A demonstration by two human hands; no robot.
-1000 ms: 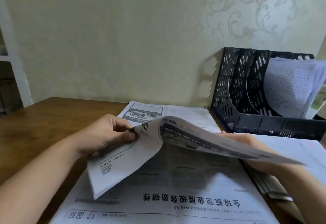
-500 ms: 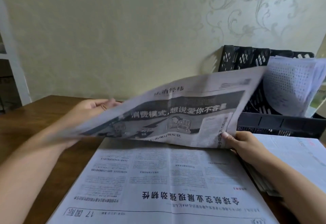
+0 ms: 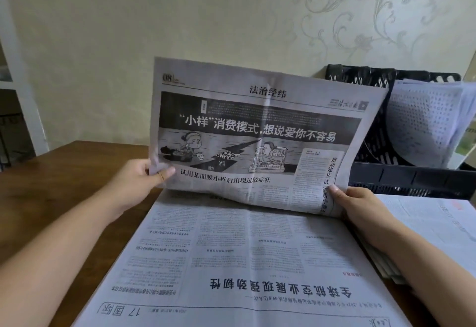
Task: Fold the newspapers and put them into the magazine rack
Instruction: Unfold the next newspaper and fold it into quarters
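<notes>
Hands (image 3: 139, 182) gripping upright newspaper (image 3: 257, 133), crosswise.

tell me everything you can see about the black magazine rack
The black perforated plastic magazine rack stands upright at the table's back right, against the patterned wall. Latticed dividers split it into slots above a solid, slotted front base. Curled white printed papers sit in its right slot. The held-up newspaper hides its left part.

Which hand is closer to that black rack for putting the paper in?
The right hand, probably. It grips the newspaper on the side next to the magazine rack; the left hand is farther away.
</notes>
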